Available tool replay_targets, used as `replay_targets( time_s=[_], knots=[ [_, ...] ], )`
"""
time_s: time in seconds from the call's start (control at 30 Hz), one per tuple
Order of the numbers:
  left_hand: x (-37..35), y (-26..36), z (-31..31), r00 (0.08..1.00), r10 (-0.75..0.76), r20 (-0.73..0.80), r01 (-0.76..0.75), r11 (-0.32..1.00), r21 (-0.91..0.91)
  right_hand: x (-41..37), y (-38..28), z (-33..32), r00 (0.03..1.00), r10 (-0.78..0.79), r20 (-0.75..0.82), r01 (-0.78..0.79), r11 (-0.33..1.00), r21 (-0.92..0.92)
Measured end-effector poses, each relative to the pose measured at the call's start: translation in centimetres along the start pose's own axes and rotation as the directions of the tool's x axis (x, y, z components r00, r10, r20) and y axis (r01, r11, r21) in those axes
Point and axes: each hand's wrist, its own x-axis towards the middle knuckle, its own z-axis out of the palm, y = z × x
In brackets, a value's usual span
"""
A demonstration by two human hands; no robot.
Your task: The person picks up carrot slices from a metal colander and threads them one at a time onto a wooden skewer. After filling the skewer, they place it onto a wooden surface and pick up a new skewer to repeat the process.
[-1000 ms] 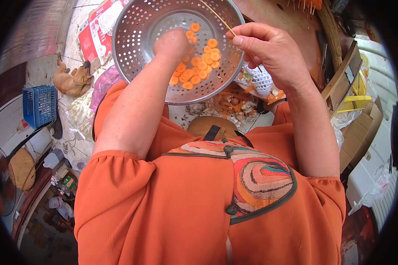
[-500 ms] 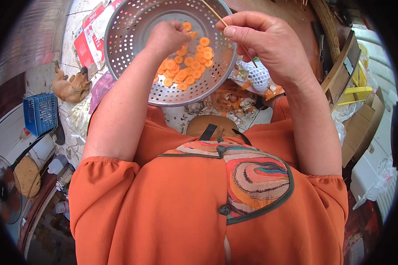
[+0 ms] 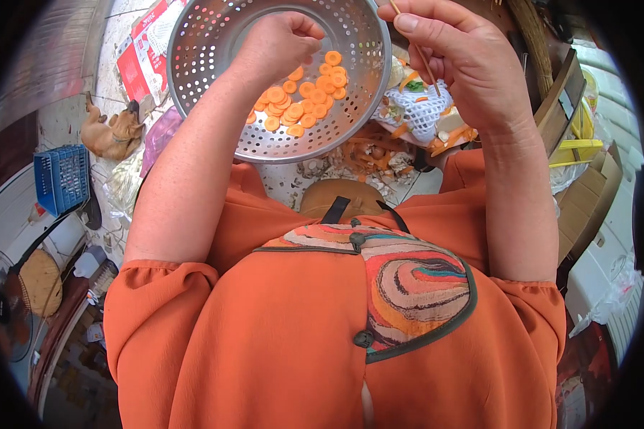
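Observation:
A large metal colander [image 3: 215,71] holds a loose pile of round orange carrot slices [image 3: 293,111] on its perforated bottom. My left hand [image 3: 275,46] is over the colander, just above the slices, with its fingers curled together; whatever lies between the fingertips is hidden. To the right of the rim, my right hand [image 3: 465,61] pinches a thin wooden skewer [image 3: 425,64] between thumb and fingers. The skewer slants, its lower end pointing down and its upper part leaving the top of the view.
Carrot peelings [image 3: 372,159] and scraps litter the floor beneath the colander. White foam netting [image 3: 422,114] lies right of it. A dog [image 3: 113,134] rests at the left near a blue crate [image 3: 61,179]. A cardboard box [image 3: 587,196] stands at the right.
My right hand has moved up and to the right with the skewer. My left hand has risen slightly, and the slices that were by its fingertips no longer show there.

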Motion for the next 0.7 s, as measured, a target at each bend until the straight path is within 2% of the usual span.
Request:
replay_targets(
  time_s=[0.07, 0.1, 0.17, 0.2, 0.23, 0.33, 0.37, 0.43, 0.47, 0.5, 0.57, 0.7],
  knots=[
    [0.6, -2.4, -0.6, 0.998, -0.066, -0.003, 0.065, 0.964, 0.258, -0.1, -0.1, 0.1, 0.999, 0.032, 0.019, -0.031, 0.997, -0.067],
    [0.6, -3.3, -0.5, 0.998, -0.068, -0.004, 0.066, 0.964, 0.258, -0.2, -0.1, 0.3, 0.998, 0.04, 0.041, -0.037, 0.996, -0.076],
    [0.6, -4.3, -0.1, 0.987, -0.144, 0.069, 0.091, 0.863, 0.497, 0.0, 0.5, 0.2, 0.997, 0.051, 0.062, -0.046, 0.995, -0.087],
    [0.5, -5.0, 0.3, 0.989, -0.127, 0.072, 0.063, 0.817, 0.573, 0.1, 1.5, 0.0, 0.997, 0.008, 0.083, 0.002, 0.993, -0.12],
    [0.2, -5.0, 0.7, 0.989, -0.128, 0.072, 0.064, 0.818, 0.572, 0.2, 1.9, 0.1, 0.994, -0.035, 0.105, 0.05, 0.987, -0.151],
    [-0.7, -5.1, 2.4, 0.958, -0.164, 0.236, -0.001, 0.82, 0.572, 0.2, 2.0, 0.8, 0.995, -0.048, 0.083, 0.059, 0.99, -0.13],
    [-1.0, -5.4, 3.0, 0.958, -0.164, 0.236, -0.001, 0.82, 0.573, 0.3, 2.1, 0.8, 0.995, -0.049, 0.083, 0.06, 0.99, -0.13],
    [-1.9, -5.7, 4.1, 0.956, -0.022, 0.291, -0.143, 0.835, 0.532, 0.4, 2.2, 0.7, 0.991, -0.055, 0.122, 0.073, 0.986, -0.149],
    [-2.1, -5.8, 4.3, 0.948, -0.005, 0.318, -0.184, 0.807, 0.562, 0.4, 2.2, 0.8, 0.991, -0.054, 0.122, 0.073, 0.986, -0.15],
    [-2.0, -5.9, 4.3, 0.948, -0.004, 0.317, -0.184, 0.807, 0.561, 0.4, 2.2, 0.8, 0.991, -0.043, 0.125, 0.063, 0.984, -0.167],
    [-1.8, -6.0, 3.8, 0.959, -0.111, 0.26, -0.115, 0.689, 0.716, 0.4, 2.3, 0.9, 0.991, -0.031, 0.127, 0.055, 0.981, -0.184],
    [-1.2, -5.8, 2.5, 0.97, -0.172, 0.169, -0.033, 0.6, 0.799, 0.2, 2.4, 0.9, 0.991, -0.042, 0.125, 0.065, 0.98, -0.186]
  ],
)
